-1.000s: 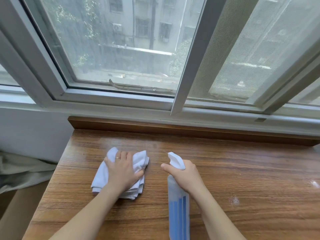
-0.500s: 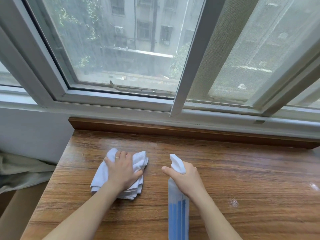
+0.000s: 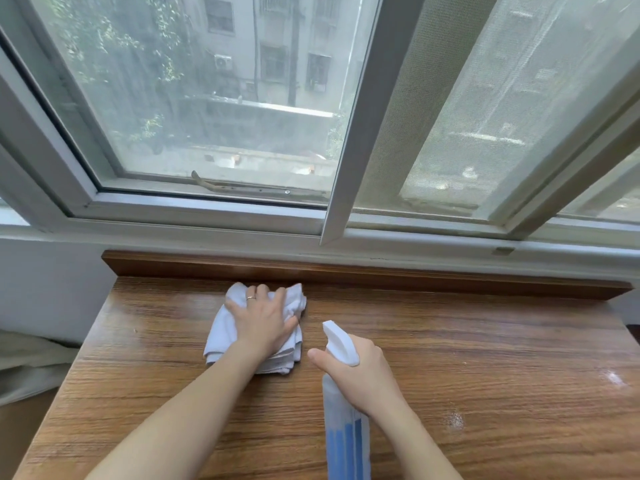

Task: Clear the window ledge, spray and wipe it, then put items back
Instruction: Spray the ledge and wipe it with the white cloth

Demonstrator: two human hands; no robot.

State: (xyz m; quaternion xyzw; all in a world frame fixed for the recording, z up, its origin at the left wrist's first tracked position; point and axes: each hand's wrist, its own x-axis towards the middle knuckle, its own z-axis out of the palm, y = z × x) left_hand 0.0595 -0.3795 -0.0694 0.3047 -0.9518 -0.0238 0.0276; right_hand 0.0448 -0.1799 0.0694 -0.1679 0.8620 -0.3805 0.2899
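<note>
While nothing stands on the wooden ledge (image 3: 450, 341), clearing looks done & wiping is underway; putting items back is left. Left hand (image 3: 265, 322) presses flat, fingers spread, on the white cloth (image 3: 221, 336) near the back edge. Right hand (image 3: 363, 375) grips the spray bottle (image 3: 346, 441) (approx. half full of blue liquid)

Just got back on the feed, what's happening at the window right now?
A person is cleaning the wooden ledge under the window. The left hand presses a white cloth flat on the ledge near its back edge. The right hand grips a spray bottle with blue liquid, nozzle aimed forward. The wood shines in patches on the right. Nothing else shows on the ledge.
</note>
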